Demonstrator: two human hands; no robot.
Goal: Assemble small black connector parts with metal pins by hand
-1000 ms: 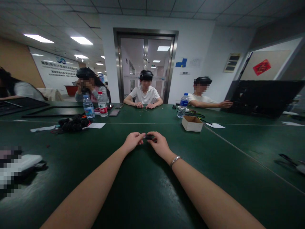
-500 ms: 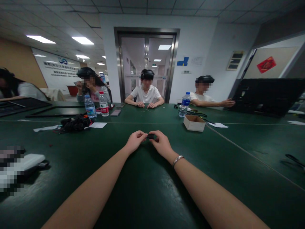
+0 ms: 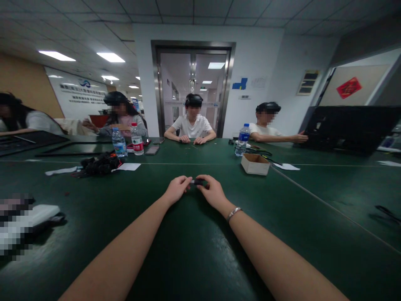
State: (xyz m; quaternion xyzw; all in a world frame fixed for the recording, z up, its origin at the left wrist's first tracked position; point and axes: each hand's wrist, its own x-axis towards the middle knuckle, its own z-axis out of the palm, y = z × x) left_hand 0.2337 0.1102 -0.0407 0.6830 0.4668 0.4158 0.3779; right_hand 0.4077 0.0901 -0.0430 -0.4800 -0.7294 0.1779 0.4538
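Observation:
Both my arms stretch forward over the dark green table (image 3: 188, 251). My left hand (image 3: 177, 189) and my right hand (image 3: 212, 191) meet at the middle, fingers pinched on a small black object (image 3: 198, 182) held between them just above the tabletop. What the object is I cannot make out. A silver bracelet (image 3: 233, 213) sits on my right wrist.
A small cardboard box (image 3: 255, 163) stands ahead to the right, a heap of black items (image 3: 98, 164) and paper slips ahead left. Water bottles (image 3: 119, 142) and a bottle (image 3: 242, 140) stand further back. Other people sit across the table. A black case (image 3: 351, 129) lies at the right.
My hands keep the same pinch on the small black object; they sit slightly lower in view as my head tilted. The person at back left lowered a hand from the head.

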